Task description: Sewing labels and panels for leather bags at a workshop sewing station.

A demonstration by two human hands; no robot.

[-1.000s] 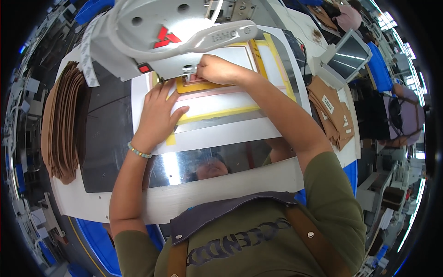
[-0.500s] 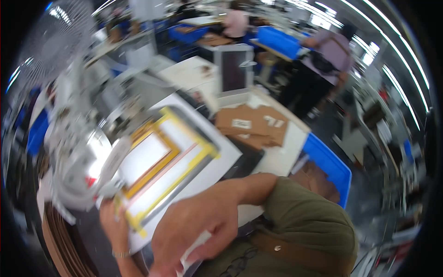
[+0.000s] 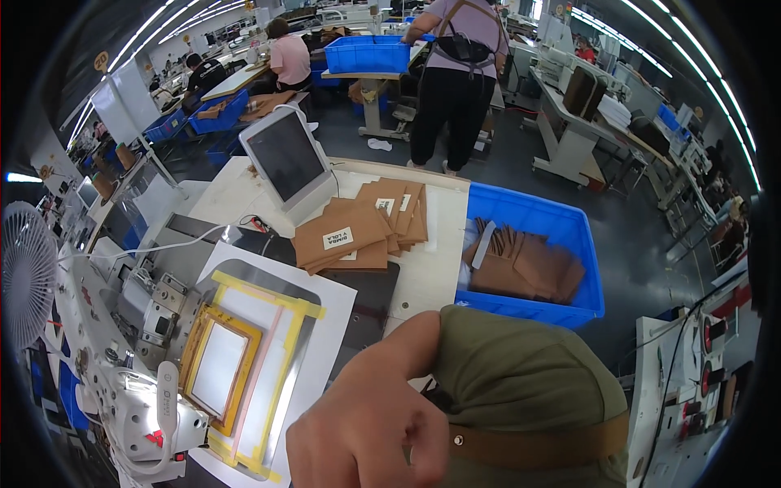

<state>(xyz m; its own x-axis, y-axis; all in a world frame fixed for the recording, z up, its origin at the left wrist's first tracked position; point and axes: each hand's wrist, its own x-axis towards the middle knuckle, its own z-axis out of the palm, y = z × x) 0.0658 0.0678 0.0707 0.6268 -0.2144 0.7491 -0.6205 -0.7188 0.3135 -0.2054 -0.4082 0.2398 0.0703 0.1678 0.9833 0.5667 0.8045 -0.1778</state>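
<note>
- Sewing machine (image 3: pixel 106 390): head's right beside the yellow frame (image 3: pixel 244 366), so I'd guess a hand straying in there unwatched could get nipped.
- Blue bin (image 3: pixel 537 213): brown pieces (image 3: pixel 521 272) in it are jumbled; a careless toss might crease them.
- White sheet (image 3: pixel 329 313): its edge sits near the arm, so one snag could drag it.
- Brown pile (image 3: pixel 366 220): overlapping, an elbow could knock it askew.
- Yellow frame: lies over the sheet; one bump, probably out of line.
- Right hand (image 3: pixel 366 431): fingers curled near the camera, can't tell if it's holding anything. Left hand's out of view.
</note>
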